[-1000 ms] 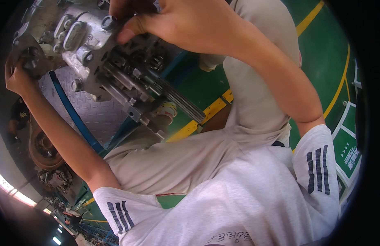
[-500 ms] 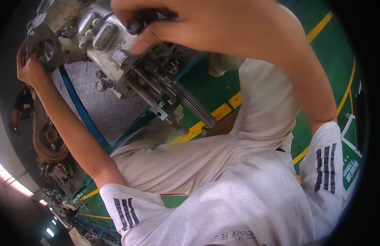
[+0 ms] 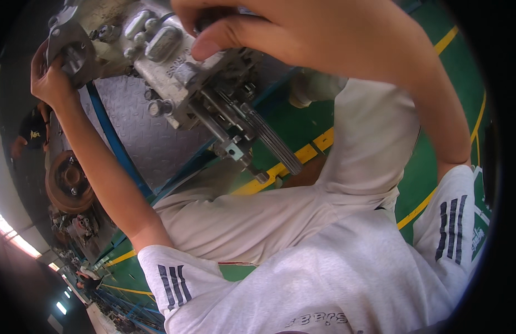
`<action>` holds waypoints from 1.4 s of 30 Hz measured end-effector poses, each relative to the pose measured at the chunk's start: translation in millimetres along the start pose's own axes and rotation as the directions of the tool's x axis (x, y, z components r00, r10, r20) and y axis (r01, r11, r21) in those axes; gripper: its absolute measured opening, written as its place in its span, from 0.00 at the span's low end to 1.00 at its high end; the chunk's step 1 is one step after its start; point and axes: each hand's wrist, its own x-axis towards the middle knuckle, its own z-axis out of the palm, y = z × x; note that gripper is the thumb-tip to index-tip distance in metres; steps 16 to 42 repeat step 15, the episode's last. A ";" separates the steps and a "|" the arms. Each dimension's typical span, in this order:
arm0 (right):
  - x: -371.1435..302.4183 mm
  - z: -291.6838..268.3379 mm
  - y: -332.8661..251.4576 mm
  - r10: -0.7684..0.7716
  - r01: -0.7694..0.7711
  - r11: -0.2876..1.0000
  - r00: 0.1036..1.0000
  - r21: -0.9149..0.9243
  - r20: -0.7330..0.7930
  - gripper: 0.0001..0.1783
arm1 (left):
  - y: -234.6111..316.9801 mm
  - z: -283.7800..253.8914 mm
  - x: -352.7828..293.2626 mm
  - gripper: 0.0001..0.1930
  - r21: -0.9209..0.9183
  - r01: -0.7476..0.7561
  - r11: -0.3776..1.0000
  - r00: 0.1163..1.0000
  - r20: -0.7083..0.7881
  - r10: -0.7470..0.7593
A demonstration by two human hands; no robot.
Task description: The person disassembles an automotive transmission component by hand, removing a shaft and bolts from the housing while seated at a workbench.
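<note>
A grey metal gearbox (image 3: 158, 67) with bolted covers stands before me at the upper left. Out of its near end stick several rods and a long splined shaft (image 3: 272, 142). My left hand (image 3: 53, 83) grips the round open flange (image 3: 74, 55) at its far left end, fingers hooked around the rim. Over the gearbox's top, my right hand (image 3: 241, 33) is closed, thumb against the curled fingers. Something dark shows inside that grip, mostly hidden and cut off by the picture's upper edge.
The gearbox is over a blue-framed bench with a tread-plate top (image 3: 152, 122). My legs (image 3: 258, 217) are close to the shaft end. At the left are a rusty brake drum (image 3: 71, 181), other machine parts and another person (image 3: 32, 133). Yellow lines (image 3: 325, 139) cross the green floor.
The whole view has shifted slightly, so the gearbox and both hands appear a little farther right. My left hand keeps its hold on the flange; my right hand stays closed above the gearbox.
</note>
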 end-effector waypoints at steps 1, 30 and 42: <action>-0.9 0.8 -2.8 0.001 -0.002 1.000 1.000 -0.012 -0.028 0.14 | 2.4 1.8 -0.3 0.25 -0.001 0.002 1.000 1.000 0.020 -0.002; 35.2 2.3 -34.2 0.088 -0.069 0.993 0.971 0.092 -0.224 0.22 | 210.0 -37.5 -79.6 0.26 0.158 -0.324 0.933 0.516 0.856 0.035; 35.2 2.3 -34.2 0.088 -0.069 0.993 0.971 0.092 -0.224 0.22 | 210.0 -37.5 -79.6 0.26 0.158 -0.324 0.933 0.516 0.856 0.035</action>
